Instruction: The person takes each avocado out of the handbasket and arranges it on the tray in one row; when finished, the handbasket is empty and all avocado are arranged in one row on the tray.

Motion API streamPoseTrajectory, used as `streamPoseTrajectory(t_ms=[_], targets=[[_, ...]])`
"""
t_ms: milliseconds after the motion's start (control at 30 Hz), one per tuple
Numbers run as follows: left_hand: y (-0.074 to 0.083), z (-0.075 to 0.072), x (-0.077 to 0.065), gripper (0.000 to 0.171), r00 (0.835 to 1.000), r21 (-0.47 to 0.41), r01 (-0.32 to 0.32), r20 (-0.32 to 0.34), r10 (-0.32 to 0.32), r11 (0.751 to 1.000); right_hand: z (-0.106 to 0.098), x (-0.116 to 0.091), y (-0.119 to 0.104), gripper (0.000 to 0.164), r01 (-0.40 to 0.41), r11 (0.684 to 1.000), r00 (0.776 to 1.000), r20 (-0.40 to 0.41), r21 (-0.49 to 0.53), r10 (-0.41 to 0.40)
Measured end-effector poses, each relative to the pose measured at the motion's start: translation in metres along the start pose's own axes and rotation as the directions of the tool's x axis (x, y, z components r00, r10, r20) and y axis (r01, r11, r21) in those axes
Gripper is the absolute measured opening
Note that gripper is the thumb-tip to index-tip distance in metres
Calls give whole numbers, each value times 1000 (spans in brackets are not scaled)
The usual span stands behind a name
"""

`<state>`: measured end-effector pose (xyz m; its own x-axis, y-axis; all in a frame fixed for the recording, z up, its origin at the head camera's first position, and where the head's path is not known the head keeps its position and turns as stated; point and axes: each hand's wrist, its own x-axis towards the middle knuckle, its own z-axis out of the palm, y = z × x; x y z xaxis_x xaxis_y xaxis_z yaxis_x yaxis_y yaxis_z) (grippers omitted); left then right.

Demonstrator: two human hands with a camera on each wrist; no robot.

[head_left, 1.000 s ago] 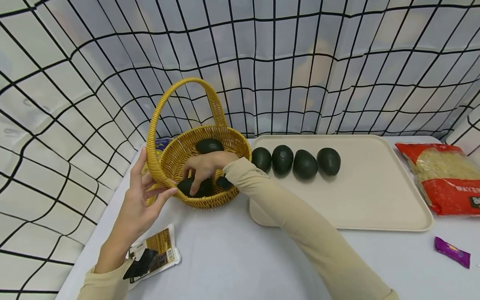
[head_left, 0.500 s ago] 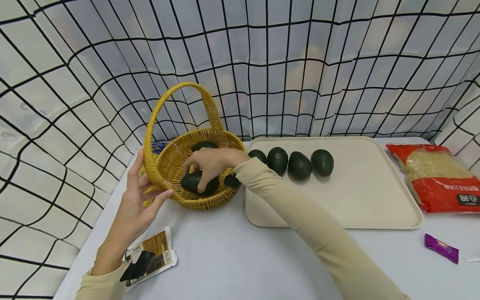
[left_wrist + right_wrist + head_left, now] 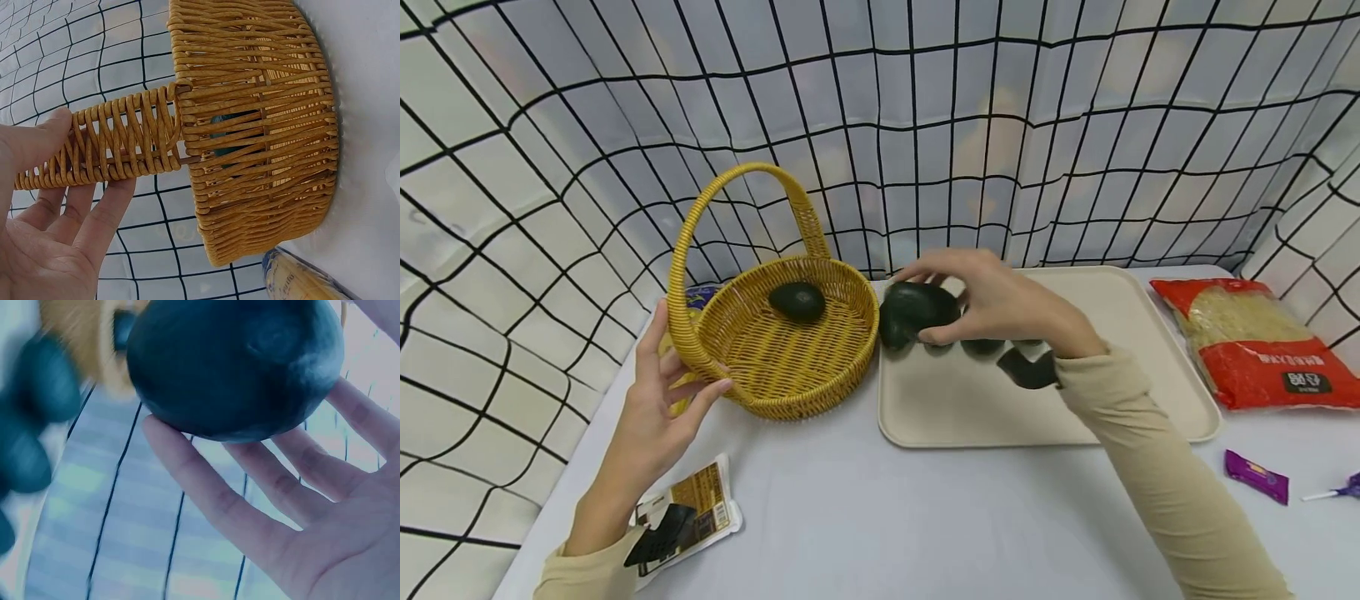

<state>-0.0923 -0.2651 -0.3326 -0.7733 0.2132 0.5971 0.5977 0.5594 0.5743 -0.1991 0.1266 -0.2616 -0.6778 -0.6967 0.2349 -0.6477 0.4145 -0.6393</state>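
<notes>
My left hand holds the handle of a yellow wicker basket at its left base. In the left wrist view the thumb and fingers lie on opposite sides of the woven handle. One dark green avocado lies inside the basket. Over the left end of a cream tray, my right hand grips another avocado. The right wrist view shows this avocado large against the fingers. More avocados sit in a row beneath, partly hidden by the hand.
Right of the tray lies a red bag of pale food. A purple wrapped bar and a lollipop lie at the front right. A brown-white packet is near my left wrist. Black netting rises behind.
My right hand has lifted an avocado out of the basket and carried it right, over the tray. My left hand stays on the basket handle. The view has shifted slightly to the right.
</notes>
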Motion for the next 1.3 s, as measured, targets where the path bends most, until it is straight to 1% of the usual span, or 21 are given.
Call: streamPoseTrajectory(t_ms=[67,100,167,233,367,400,467,533,600,667,767,867,933,1100,1133,1200,1300], targets=[[0,0,0,123,1000,-1,8,1,-8,1000,-14,-24,14,61,-93,996,994,-51,-4,92],[0,-1,-1,123,1000,-1,9,2,-9,1000,-20,-36,23,60,-144,990,987,-77,-1,144],[-1,-2,-1,123,1000,2,7,2,-7,1000,-33,-58,39,61,-235,972,965,-120,14,235],[-2,-4,-2,124,1000,2,6,2,-6,1000,-43,-79,55,60,-320,947,934,-159,19,319],[-3,-6,-4,123,1000,-12,11,-1,-11,1000,-57,-109,86,63,-478,878,857,-201,30,474],[-3,-6,-4,123,1000,-19,12,-1,-12,1000,-58,-115,93,65,-518,855,833,-205,35,513],[-3,-5,-4,123,1000,-32,15,0,-16,999,-59,-123,107,70,-584,808,786,-191,83,588],[-3,-3,-5,123,1000,-36,20,-1,-20,999,-56,-129,119,74,-629,764,745,-170,144,645],[-3,-2,-6,124,1000,-32,26,-3,-26,999,-52,-131,128,77,-660,723,711,-142,202,689],[-3,-2,-6,123,999,-28,33,-6,-33,999,-47,-132,135,79,-680,692,690,-110,241,716],[-3,-1,-6,123,999,-26,40,-9,-40,999,-41,-133,143,82,-701,661,670,-69,266,739],[-3,0,-5,122,999,-28,40,-8,-40,999,-37,-133,147,83,-716,642,657,-45,275,752],[-3,0,-5,123,999,-28,35,-5,-35,999,-35,-133,148,82,-711,641,660,-42,289,750],[-3,0,-3,122,1000,-21,25,-2,-25,999,-34,-133,148,72,-676,659,683,-56,329,728],[-3,0,-2,122,1000,-18,26,-2,-26,999,-34,-133,148,70,-672,661,685,-58,334,726],[-2,0,-1,121,1000,-12,30,-1,-30,999,-35,-133,148,69,-673,660,683,-63,334,728],[-1,0,0,120,999,-5,38,1,-38,999,-36,-133,148,68,-681,655,674,-70,327,735]])
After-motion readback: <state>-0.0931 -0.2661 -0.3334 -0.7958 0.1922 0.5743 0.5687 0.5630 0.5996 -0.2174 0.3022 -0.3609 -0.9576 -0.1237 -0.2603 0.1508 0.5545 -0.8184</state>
